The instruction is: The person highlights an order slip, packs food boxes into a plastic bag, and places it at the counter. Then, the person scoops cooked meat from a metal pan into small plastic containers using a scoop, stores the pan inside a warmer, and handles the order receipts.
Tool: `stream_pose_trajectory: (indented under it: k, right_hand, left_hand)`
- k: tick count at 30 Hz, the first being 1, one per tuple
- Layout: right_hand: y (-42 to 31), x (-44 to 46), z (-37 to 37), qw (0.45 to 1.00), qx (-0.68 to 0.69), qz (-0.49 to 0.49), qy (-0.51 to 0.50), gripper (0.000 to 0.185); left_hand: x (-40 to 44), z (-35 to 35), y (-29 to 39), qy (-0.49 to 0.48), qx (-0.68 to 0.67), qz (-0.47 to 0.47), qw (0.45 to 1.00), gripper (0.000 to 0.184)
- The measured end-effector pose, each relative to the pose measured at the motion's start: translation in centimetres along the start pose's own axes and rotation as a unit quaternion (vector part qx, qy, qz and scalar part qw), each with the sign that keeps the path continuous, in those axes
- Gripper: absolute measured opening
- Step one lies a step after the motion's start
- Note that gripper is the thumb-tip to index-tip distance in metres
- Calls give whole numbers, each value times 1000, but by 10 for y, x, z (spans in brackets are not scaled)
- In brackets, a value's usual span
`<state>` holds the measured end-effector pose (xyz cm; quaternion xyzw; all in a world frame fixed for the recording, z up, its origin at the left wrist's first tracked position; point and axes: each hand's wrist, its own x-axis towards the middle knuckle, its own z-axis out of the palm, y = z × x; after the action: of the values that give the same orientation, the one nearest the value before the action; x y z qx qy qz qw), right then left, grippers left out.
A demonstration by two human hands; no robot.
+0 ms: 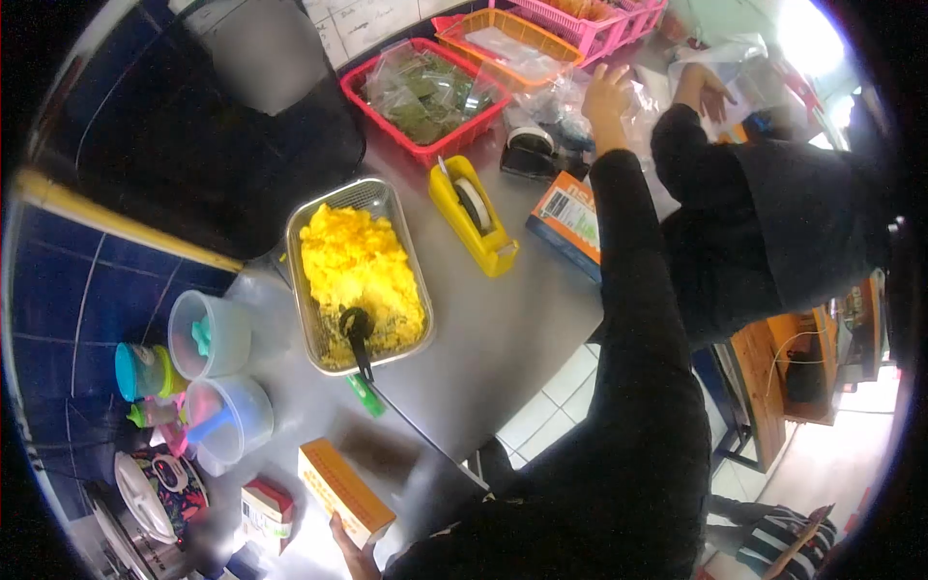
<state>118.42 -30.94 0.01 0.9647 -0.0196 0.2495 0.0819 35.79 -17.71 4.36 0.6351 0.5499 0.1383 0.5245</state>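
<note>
My left hand (356, 553) grips the lower end of an orange-yellow cardboard box (340, 483) at the bottom of the view; part of the hand is hidden. A smaller red and white box (266, 515) stands beside that box. My right arm reaches far across the metal table, and my right hand (606, 101) is raised with its fingers apart, near clear plastic bags (643, 106). Between my hands sits a metal tray (423, 275) of yellow, crumbly food (353, 256), with a black utensil (357, 333) resting in it.
A yellow tape dispenser (474, 217) and an orange and blue box (568, 222) lie on the table (464, 329). Behind are a red basket (425, 150) of bagged green leaves, an orange basket (464, 39) and a pink crate (619, 29). Plastic tubs (217, 338) stand left. A co-worker (773, 222) reaches in at right.
</note>
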Motion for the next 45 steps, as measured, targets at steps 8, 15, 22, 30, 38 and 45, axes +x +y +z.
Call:
stream_pose_trajectory:
  k: [8,15,22,30,38,45]
  right_hand:
    - [57,16,63,979,69,178,-77,54]
    - [103,14,30,955,123,222,-153,33]
    - [136,71,-34,978,149,148,-11,25]
    - [141,136,-213,967,131,-70,209,24]
    - [246,-39,-102,928,1,-362,86,19]
    - [110,-239,-333,824,427,-347,-136,20]
  left_hand:
    - [50,-9,-26,-26,-296,-224,928,72]
    - [63,-9,-36,-35,-345,-252,903,70]
    - [59,-22,-61,-66,-420,-239,873,69]
    - [51,-74,-157,-135,-426,-182,876,64]
    - [-1,-140,-127,-110,-334,-133,927,71]
    - [-45,-215,-194,-127,-461,-79,875,66]
